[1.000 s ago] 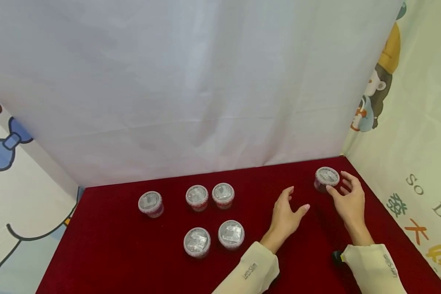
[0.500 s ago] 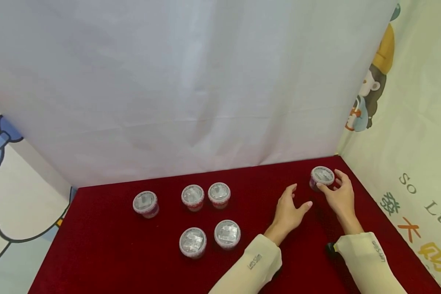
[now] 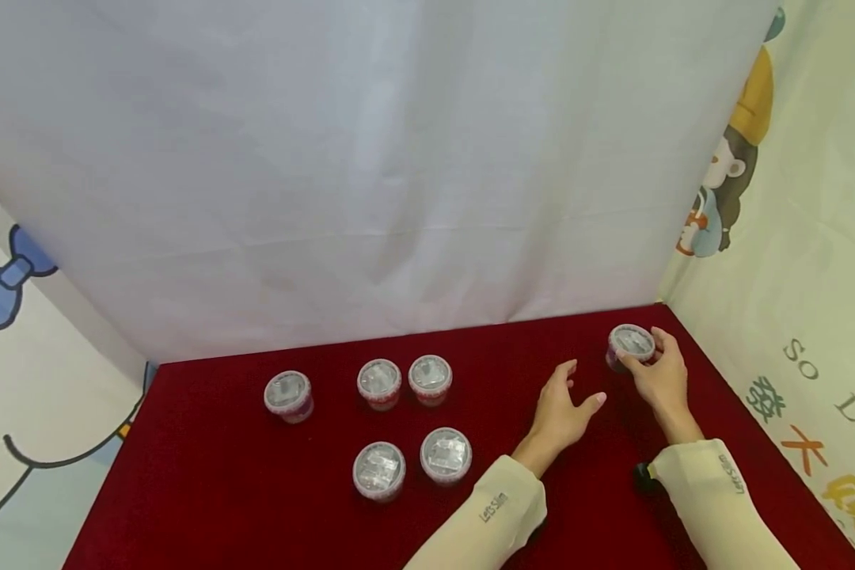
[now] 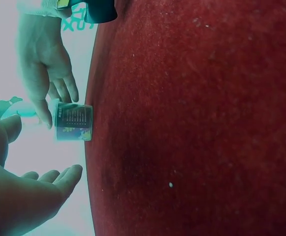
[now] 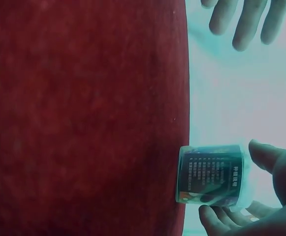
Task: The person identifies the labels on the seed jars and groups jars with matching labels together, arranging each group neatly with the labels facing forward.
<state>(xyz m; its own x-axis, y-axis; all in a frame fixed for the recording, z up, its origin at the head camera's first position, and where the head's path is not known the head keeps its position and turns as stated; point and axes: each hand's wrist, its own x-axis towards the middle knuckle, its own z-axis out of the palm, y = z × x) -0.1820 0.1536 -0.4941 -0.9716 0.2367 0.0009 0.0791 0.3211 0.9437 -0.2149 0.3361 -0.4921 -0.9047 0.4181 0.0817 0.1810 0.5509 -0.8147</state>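
Observation:
A small round lidded tub (image 3: 631, 342) stands upright at the back right of the red-covered table. In the right wrist view its dark side label (image 5: 212, 175) carries white print. My right hand (image 3: 661, 381) is at its right side, thumb by the near rim and fingers on the other side; firm contact cannot be made out. In the left wrist view the right hand (image 4: 44, 64) comes down beside this tub (image 4: 74, 121). My left hand (image 3: 557, 408) hovers left of it with thumb and fingers spread, holding nothing.
Several similar tubs stand to the left: one alone (image 3: 288, 396), two at the back (image 3: 380, 383), two nearer the front (image 3: 446, 456). A pale cloth (image 3: 399, 158) hangs behind the red table cover (image 3: 256, 507). A printed cloth (image 3: 812, 317) hangs along the right side.
My right hand has moved in closer round the tub, and its thumb now overlaps the lid's near edge. The left hand has shifted slightly forward. The tubs stay in place.

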